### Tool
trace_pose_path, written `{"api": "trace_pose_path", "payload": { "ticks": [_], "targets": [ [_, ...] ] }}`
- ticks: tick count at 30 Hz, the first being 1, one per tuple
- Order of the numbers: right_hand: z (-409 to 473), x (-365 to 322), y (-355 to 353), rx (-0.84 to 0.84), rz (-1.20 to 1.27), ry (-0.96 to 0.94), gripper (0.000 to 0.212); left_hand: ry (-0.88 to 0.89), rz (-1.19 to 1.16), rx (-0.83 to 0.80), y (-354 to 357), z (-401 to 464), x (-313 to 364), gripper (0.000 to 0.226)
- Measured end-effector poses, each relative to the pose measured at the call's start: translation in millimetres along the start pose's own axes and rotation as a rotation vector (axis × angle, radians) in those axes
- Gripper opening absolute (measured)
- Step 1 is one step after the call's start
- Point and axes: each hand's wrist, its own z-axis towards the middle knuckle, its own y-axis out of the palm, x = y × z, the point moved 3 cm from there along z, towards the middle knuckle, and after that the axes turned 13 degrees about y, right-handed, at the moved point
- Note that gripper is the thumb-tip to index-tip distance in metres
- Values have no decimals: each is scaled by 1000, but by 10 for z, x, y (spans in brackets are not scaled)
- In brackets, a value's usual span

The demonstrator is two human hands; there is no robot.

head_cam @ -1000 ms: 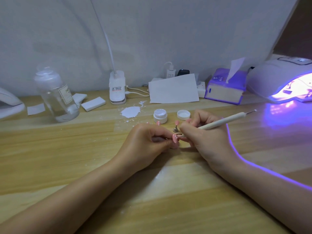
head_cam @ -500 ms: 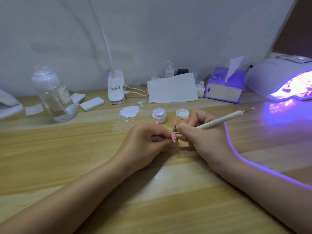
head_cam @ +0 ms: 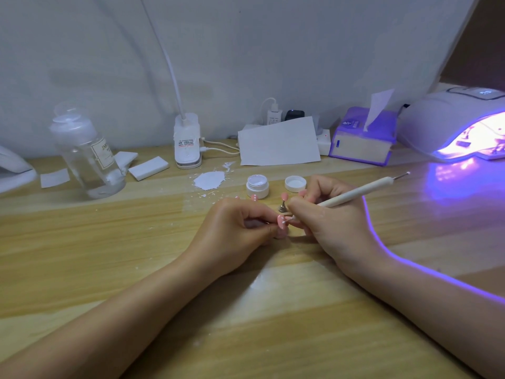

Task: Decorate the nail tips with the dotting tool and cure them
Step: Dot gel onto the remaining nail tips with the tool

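My left hand (head_cam: 240,228) pinches the stand of a pink nail tip (head_cam: 281,223) at the table's middle. My right hand (head_cam: 328,217) grips a white dotting tool (head_cam: 355,192) like a pen, its lower end touching the pink tip. Another pink nail tip (head_cam: 284,196) stands on a small metal holder just behind, and one with white dots (head_cam: 254,197) peeks out behind my left hand. An open white gel pot (head_cam: 257,186) and its lid (head_cam: 295,184) sit behind them. The curing lamp (head_cam: 459,124) glows purple at the far right.
A clear pump bottle (head_cam: 87,157) stands at the left, with white pads (head_cam: 149,167) beside it. A smear of white gel (head_cam: 209,180) lies on the wooden table (head_cam: 109,255). A desk lamp base (head_cam: 187,143), a white sheet (head_cam: 278,142) and a tissue box (head_cam: 363,138) line the back.
Both hands stay together at the nail tip; the dotting tool's end has shifted slightly on the tip. The view has drifted a little.
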Motion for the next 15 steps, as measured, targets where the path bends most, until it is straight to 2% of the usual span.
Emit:
{"api": "trace_pose_path", "payload": {
  "ticks": [15],
  "targets": [
    [11,8,-14,19,-43,3,42,-11,-16,9,3,-11,-30,18]
  ]
}}
